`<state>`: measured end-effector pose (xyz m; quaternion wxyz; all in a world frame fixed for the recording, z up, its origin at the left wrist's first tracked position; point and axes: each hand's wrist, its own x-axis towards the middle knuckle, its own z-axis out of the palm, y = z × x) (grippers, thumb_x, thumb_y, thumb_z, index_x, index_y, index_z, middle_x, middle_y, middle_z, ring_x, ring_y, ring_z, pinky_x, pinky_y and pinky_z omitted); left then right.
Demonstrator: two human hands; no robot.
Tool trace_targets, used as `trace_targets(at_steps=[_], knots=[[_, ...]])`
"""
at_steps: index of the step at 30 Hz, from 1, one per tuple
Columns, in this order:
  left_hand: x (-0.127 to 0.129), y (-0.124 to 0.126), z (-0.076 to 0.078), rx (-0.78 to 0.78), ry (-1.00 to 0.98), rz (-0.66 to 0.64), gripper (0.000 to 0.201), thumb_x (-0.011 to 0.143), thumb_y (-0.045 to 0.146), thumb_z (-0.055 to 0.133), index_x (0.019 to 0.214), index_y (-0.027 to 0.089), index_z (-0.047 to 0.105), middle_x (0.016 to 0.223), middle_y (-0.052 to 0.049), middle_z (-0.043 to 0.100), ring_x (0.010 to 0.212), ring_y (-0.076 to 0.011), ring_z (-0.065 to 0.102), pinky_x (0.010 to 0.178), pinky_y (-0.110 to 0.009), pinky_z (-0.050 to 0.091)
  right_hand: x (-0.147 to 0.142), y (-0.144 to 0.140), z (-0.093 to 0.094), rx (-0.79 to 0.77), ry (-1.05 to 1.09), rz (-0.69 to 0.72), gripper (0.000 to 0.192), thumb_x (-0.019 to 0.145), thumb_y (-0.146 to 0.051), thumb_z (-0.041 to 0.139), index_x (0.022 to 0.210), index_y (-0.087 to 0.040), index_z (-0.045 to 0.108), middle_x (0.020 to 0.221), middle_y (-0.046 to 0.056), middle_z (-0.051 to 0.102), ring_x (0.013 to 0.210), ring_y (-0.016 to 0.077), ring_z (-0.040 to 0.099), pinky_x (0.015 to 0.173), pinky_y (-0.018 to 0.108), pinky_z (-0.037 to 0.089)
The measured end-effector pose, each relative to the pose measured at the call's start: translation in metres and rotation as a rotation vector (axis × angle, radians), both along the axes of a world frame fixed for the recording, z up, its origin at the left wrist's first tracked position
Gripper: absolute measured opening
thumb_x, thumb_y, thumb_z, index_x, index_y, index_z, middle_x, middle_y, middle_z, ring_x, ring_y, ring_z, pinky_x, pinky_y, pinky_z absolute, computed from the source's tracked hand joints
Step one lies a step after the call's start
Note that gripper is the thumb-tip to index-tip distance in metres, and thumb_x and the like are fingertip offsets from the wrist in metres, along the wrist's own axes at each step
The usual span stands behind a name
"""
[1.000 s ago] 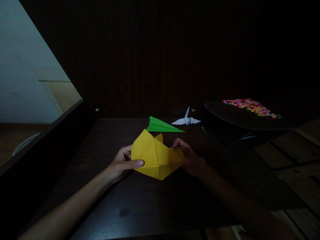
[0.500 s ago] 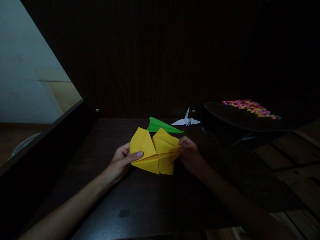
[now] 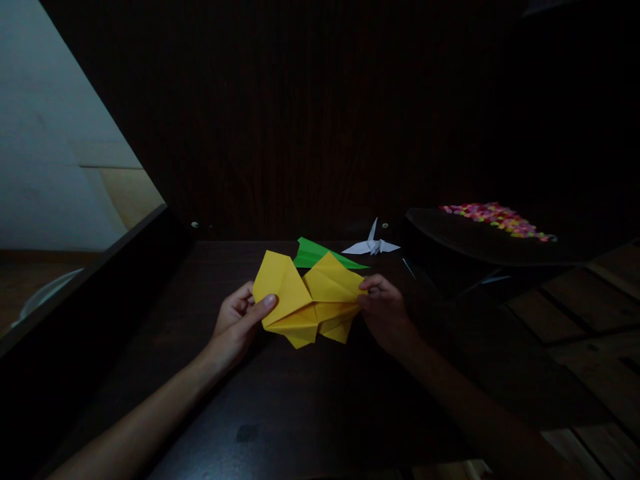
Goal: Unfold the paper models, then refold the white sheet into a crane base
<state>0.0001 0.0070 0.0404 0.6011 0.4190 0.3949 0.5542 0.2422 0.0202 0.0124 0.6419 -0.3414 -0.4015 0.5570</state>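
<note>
A folded yellow paper (image 3: pixel 285 293) with several creases and flaps is stretched between both hands above the dark tabletop. My left hand (image 3: pixel 243 313) grips its left side, thumb on top and fingers behind. At the right edge my right hand (image 3: pixel 387 310) pinches the paper between thumb and fingers. Just behind it lies a green paper plane (image 3: pixel 320 253), partly covered by the yellow paper. A white paper crane (image 3: pixel 373 246) rests farther back, to the right of the plane.
The dark wooden table (image 3: pixel 210 427) meets an upright dark panel (image 3: pixel 280 120) at the back. A raised side board (image 3: pixel 95 273) runs along the left. On the right, a dark curved shelf (image 3: pixel 480 250) bears a heap of small colourful pieces (image 3: pixel 500 219).
Both hands have moved slightly apart, pulling the yellow paper wider. Its flaps have opened out, and a lower left point now shows beneath.
</note>
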Motion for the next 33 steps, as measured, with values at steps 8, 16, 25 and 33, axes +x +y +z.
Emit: trace_targets(at_steps=[8, 16, 25, 33], knots=[[-0.006, 0.002, 0.003, 0.182, 0.169, 0.167, 0.026, 0.073, 0.036, 0.081, 0.075, 0.018, 0.062, 0.071, 0.001, 0.069, 0.063, -0.0130, 0.064, 0.057, -0.020, 0.049, 0.003, -0.003, 0.006, 0.123, -0.145, -0.109, 0.026, 0.060, -0.025, 0.089, 0.077, -0.025, 0.069, 0.078, 0.000, 0.065, 0.067, 0.0156, 0.058, 0.058, 0.029, 0.047], [-0.004, -0.001, 0.024, 0.348, 0.291, 0.405, 0.019, 0.075, 0.030, 0.078, 0.078, 0.020, 0.062, 0.069, 0.003, 0.067, 0.062, -0.0133, 0.064, 0.054, -0.019, 0.048, -0.008, -0.011, 0.028, 0.214, -0.315, -0.247, 0.023, 0.062, -0.023, 0.087, 0.082, -0.026, 0.075, 0.081, 0.003, 0.070, 0.070, 0.0193, 0.063, 0.059, 0.033, 0.053], [-0.007, -0.005, 0.035, 0.329, 0.297, 0.486, 0.021, 0.078, 0.032, 0.075, 0.080, 0.022, 0.057, 0.062, 0.006, 0.065, 0.053, -0.0117, 0.061, 0.049, -0.018, 0.045, -0.034, -0.006, 0.056, 0.365, -0.572, -0.459, 0.015, 0.072, -0.023, 0.080, 0.086, -0.026, 0.077, 0.086, 0.003, 0.074, 0.080, 0.0225, 0.067, 0.070, 0.037, 0.056], [-0.024, -0.002, 0.031, 0.180, 0.287, 0.508, 0.026, 0.077, 0.036, 0.075, 0.088, 0.023, 0.056, 0.063, 0.004, 0.071, 0.050, -0.0162, 0.067, 0.047, -0.022, 0.052, -0.054, 0.009, 0.058, 0.590, -0.766, -0.498, 0.009, 0.082, -0.021, 0.070, 0.086, -0.026, 0.076, 0.082, 0.005, 0.072, 0.076, 0.0222, 0.066, 0.073, 0.038, 0.053]])
